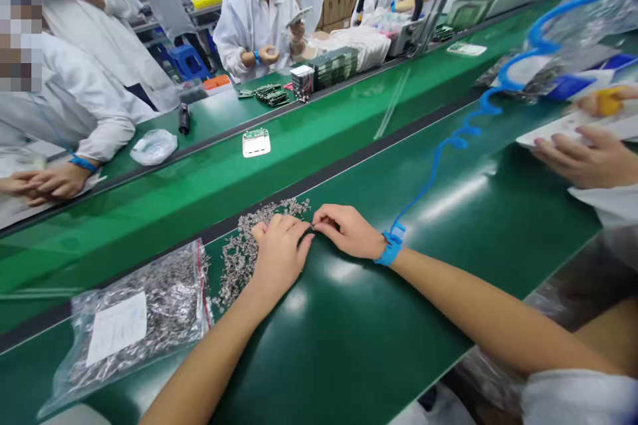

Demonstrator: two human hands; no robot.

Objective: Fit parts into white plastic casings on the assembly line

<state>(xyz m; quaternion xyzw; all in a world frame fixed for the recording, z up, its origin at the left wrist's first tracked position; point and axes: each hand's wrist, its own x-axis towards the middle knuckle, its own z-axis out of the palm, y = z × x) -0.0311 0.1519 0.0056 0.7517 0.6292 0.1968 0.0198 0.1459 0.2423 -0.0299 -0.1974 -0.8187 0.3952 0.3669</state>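
A loose heap of small silvery metal parts lies on the dark green bench in front of me. My left hand rests at the heap's right edge, fingers curled over parts. My right hand meets it fingertip to fingertip, pinching something tiny that I cannot make out. A blue wrist strap circles my right wrist, and its coiled blue cord runs up to the far right. A clear zip bag full of the same parts lies to the left, with a white label.
A green conveyor belt runs past the bench, carrying a white device. Across it, people in white coats work; circuit board stacks and a crumpled plastic bag lie there. A neighbour's hand rests on a white tray at right.
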